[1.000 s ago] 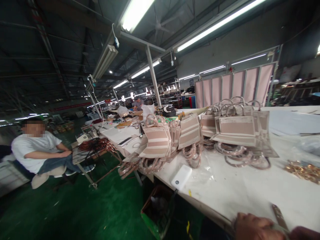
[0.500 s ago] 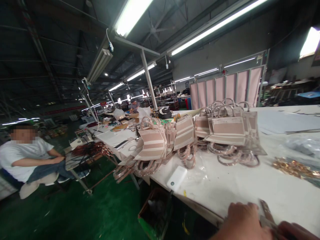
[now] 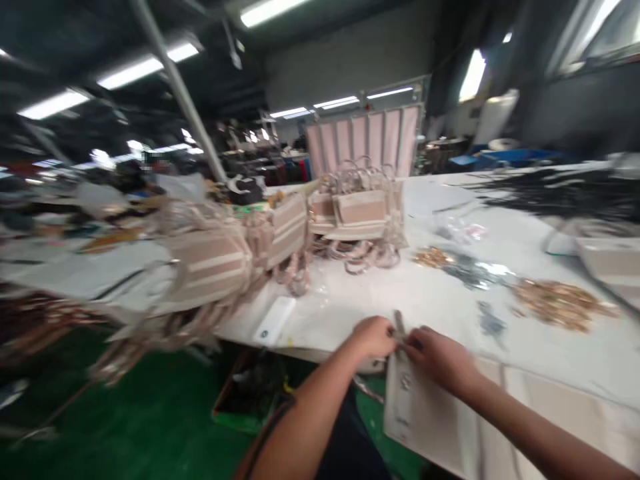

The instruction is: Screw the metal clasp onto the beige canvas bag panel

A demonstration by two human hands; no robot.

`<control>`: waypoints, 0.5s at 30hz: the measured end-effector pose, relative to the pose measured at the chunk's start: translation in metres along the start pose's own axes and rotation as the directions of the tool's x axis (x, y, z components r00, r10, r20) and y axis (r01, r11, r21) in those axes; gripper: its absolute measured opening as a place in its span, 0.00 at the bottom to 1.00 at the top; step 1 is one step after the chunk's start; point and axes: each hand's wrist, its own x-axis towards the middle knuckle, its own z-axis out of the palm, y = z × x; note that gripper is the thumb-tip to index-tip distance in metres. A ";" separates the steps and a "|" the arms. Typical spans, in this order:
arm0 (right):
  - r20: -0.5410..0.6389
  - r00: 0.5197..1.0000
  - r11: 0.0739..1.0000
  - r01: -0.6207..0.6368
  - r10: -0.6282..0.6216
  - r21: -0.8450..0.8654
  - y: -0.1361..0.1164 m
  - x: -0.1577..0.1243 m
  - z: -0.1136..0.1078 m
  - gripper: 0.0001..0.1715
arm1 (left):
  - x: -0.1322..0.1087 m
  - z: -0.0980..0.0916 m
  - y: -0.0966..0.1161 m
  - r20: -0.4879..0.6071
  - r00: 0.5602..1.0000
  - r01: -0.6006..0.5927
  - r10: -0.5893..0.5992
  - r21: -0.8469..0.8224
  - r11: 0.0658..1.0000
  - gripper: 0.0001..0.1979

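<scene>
Left hand [image 3: 374,336]: fingers curled in, pinching the narrow strip [image 3: 399,323]
Right hand [image 3: 440,358]: pinching it too, right opposite
Beige panel [image 3: 433,423]: just below both hands, spreading rightward beneath the right forearm [image 3: 523,421]

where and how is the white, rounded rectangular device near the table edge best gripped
Probably best across its two long sides at the middle, coming from above and the person's side: the white device lies flat, longer than wide, its near end by the edge of the white table. The beige-and-tan striped bags crowd its left, so that side looks less free.
</scene>
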 end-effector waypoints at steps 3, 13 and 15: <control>0.023 0.999 0.999 -0.032 0.032 -0.015 -0.012 0.013 -0.017 0.06 | 0.029 0.009 -0.014 0.016 0.999 -0.043 0.045 -0.099 0.994 0.04; -0.104 0.991 0.753 0.003 0.087 0.658 -0.006 0.018 -0.063 0.11 | 0.048 0.017 -0.020 0.048 0.999 0.008 0.005 -0.272 0.962 0.04; -0.281 0.950 0.553 0.161 0.139 0.818 -0.009 0.016 -0.073 0.22 | 0.049 0.017 -0.021 0.038 0.999 -0.002 0.013 -0.280 0.960 0.04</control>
